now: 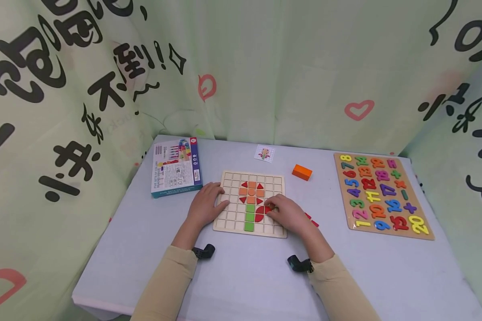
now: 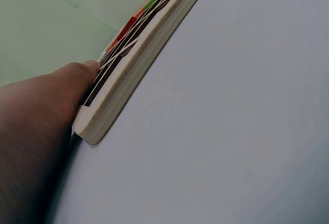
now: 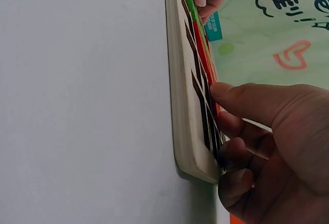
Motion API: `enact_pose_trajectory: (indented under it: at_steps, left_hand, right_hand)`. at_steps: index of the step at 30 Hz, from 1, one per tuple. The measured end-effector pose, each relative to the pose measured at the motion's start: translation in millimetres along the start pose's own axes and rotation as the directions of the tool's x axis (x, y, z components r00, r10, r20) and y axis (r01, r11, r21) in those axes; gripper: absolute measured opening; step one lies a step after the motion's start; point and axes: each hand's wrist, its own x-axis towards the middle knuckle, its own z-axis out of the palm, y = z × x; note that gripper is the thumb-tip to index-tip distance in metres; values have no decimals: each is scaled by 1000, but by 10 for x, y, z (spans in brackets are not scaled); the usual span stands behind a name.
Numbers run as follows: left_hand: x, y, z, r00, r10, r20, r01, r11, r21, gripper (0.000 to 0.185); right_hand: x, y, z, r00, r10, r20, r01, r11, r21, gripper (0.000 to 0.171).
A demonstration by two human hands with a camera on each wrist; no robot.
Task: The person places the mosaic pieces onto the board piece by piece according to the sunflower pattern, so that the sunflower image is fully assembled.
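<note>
Two hands at a wooden grid board near the middle of a grey table, head view

Left hand lies flat with relaxed fingers on the board's 9 o'clock edge, holding nothing; right hand, at the board's 3 o'clock side, has curled fingertips pressed on a red piece in the grid, touching the red half-round beside the green stem; the hands are apart, one at each side of the board; orange squares and red triangles fill cells toward 12 o'clock; an orange block lies off the board at 1 o'clock, a small picture card at 12 o'clock, a printed box at 10 o'clock, a number puzzle well apart at 3 o'clock
</note>
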Motion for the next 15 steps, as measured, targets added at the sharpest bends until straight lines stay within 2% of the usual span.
enact_pose_trajectory:
  at_steps: [4, 8, 15]
  left_hand:
    - [4, 4, -4, 1000, -1, 6, 1, 1000, -6, 44]
    - [17, 2, 2, 1000, -6, 14, 6, 1000, -6, 44]
    - [7, 2, -7, 1000, -12, 18, 12, 1000, -5, 43]
  right_hand:
    - [-32, 18, -67, 999, 40, -3, -40, 998, 39, 29]
    - [-112, 74, -243, 995, 94, -22, -92, 994, 64, 30]
    - [-292, 350, -568, 988, 144, -52, -141, 988, 69, 32]
